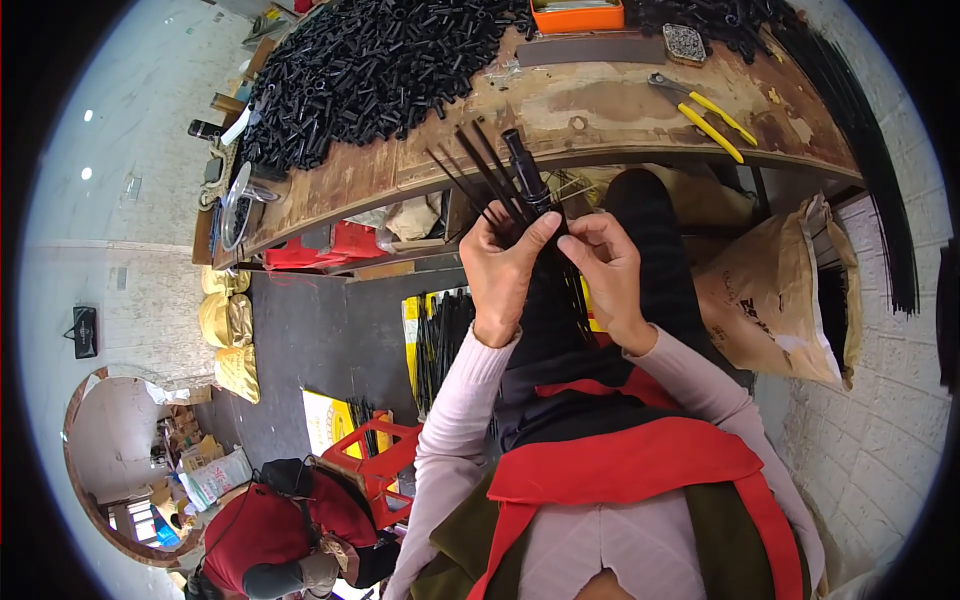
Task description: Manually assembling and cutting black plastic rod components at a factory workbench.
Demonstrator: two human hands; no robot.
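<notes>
Over my lap, near the bench's front edge, my left hand [505, 265] is closed around a fanned bundle of thin black rods [489, 165]. A black tube with a ringed collar [526, 168] rises from the same grip, leaning slightly left. Close on its right is my right hand [608, 265], thumb and fingers pinched together beside the bundle. What lies between those fingertips is too small to make out. More dark rods [576, 292] hang below the hands, in front of my dark trousers.
On the wooden bench [600, 95] lie a heap of short black tubes [370, 75], yellow-handled pliers [710, 120], an orange box [577, 15] and a small metal tin [684, 44]. A brown sack [765, 290] stands at right. Behind at left are a red stool [375, 465] and another person [265, 535].
</notes>
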